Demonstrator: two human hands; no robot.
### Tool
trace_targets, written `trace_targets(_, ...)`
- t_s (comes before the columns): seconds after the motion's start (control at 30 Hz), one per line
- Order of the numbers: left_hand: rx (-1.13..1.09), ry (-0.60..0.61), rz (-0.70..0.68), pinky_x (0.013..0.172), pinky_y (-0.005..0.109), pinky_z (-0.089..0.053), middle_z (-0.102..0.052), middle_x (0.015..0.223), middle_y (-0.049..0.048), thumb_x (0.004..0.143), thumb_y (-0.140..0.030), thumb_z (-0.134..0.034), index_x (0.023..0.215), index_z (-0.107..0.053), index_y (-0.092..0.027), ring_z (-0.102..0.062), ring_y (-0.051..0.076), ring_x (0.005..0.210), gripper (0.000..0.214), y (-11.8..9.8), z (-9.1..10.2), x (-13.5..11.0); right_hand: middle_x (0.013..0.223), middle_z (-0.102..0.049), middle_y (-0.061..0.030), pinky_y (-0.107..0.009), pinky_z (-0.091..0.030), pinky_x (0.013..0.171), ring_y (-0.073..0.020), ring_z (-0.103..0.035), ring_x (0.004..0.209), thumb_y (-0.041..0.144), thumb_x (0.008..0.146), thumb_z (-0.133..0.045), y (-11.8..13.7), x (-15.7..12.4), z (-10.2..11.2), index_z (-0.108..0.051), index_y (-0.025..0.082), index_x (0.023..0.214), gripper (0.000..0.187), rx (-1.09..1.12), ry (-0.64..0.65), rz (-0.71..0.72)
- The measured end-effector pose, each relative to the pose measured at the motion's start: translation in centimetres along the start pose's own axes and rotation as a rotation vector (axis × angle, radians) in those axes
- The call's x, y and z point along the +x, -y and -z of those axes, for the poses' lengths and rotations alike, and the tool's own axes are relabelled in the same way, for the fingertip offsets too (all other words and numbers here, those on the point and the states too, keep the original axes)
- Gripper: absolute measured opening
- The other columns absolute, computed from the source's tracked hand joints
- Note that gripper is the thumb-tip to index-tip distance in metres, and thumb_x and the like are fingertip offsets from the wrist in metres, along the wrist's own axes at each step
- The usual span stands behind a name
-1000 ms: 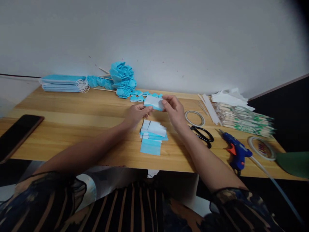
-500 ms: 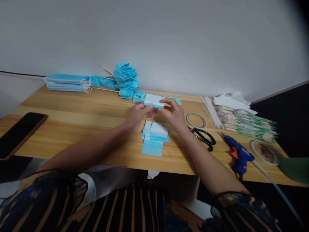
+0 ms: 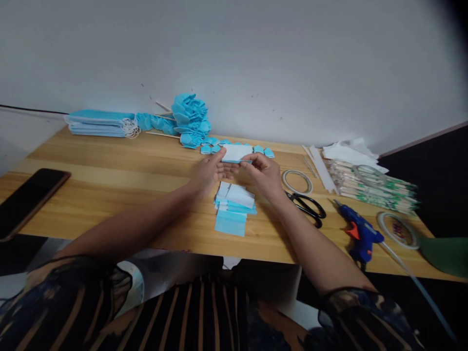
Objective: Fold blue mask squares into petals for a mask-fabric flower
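Both my hands hold one small white-and-blue cut piece of mask fabric (image 3: 236, 153) above the wooden table (image 3: 109, 170). My left hand (image 3: 208, 173) pinches its left end and my right hand (image 3: 265, 173) pinches its right end. Directly below them lies a small stack of similar cut blue and white pieces (image 3: 234, 207). Behind my hands a row of small folded blue petals (image 3: 215, 146) leads to a blue fabric flower (image 3: 190, 117) on a stick.
A stack of blue face masks (image 3: 98, 124) lies at the back left, a dark phone (image 3: 27, 200) at the left edge. To the right are a tape ring (image 3: 297, 181), black scissors (image 3: 309, 207), a blue glue gun (image 3: 360, 234), wrapped chopsticks (image 3: 373, 185) and another tape roll (image 3: 398, 229).
The held piece has tipped from facing me to lying nearly flat, edge-on, between my fingers. My hands have stayed in about the same place.
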State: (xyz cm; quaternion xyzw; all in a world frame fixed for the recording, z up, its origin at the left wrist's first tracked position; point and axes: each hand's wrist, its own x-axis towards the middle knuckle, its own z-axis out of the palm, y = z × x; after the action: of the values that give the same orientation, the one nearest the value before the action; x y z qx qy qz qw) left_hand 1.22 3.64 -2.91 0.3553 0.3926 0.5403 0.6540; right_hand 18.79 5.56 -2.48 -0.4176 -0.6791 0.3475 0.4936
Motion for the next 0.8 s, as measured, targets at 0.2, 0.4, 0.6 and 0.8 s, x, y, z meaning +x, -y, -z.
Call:
trace_targets(0.2,0.023,-0.013,-0.031,0.067,0.028,-0.055,-0.079,0.083,0.0116,0.088,-0.034,-0.076,0.092,-0.066,-0.012,-0.075,0.018,0.072,0.025,-0.25,0.40,0.08,0.081,-0.073,-0.0004,-0.032,-0.049,0.075,-0.0154,-0.060,0.073,0.035,0.080,-0.072,-0.34,0.01,-0.05,-0.074,0.022,0.080,0.013,-0.010,0.000,0.010)
trace_targets(0.4,0.030,-0.016,-0.034,0.067,0.027,-0.054,-0.080,0.086,0.0123,0.089,-0.030,-0.074,0.093,-0.068,-0.011,-0.075,0.018,0.073,0.021,-0.10,0.43,0.04,0.077,-0.071,0.0007,-0.029,-0.045,0.070,-0.0129,-0.055,0.067,0.037,0.082,-0.071,-0.32,-0.12,0.01,-0.073,0.021,0.078,0.017,-0.018,-0.008,0.012)
trace_targets(0.6,0.051,-0.007,-0.054,0.066,0.027,-0.055,-0.079,0.086,0.0129,0.090,-0.030,-0.071,0.092,-0.068,-0.010,-0.075,0.018,0.073,0.020,0.04,0.47,0.14,0.074,-0.068,0.0014,-0.029,-0.041,0.067,-0.0122,-0.050,0.065,0.035,0.083,-0.069,-0.07,-0.17,-0.05,-0.071,0.020,0.077,0.015,-0.072,-0.024,-0.003)
trace_targets(0.8,0.135,-0.004,-0.078,0.065,0.027,-0.054,-0.078,0.084,0.0123,0.087,-0.051,-0.077,0.089,-0.068,-0.013,-0.076,0.020,0.078,0.039,-0.09,0.34,0.08,0.071,-0.066,0.0017,-0.029,-0.041,0.067,-0.0124,-0.050,0.065,0.033,0.082,-0.069,-0.15,-0.10,-0.10,-0.070,0.020,0.075,0.015,-0.072,-0.031,0.004)
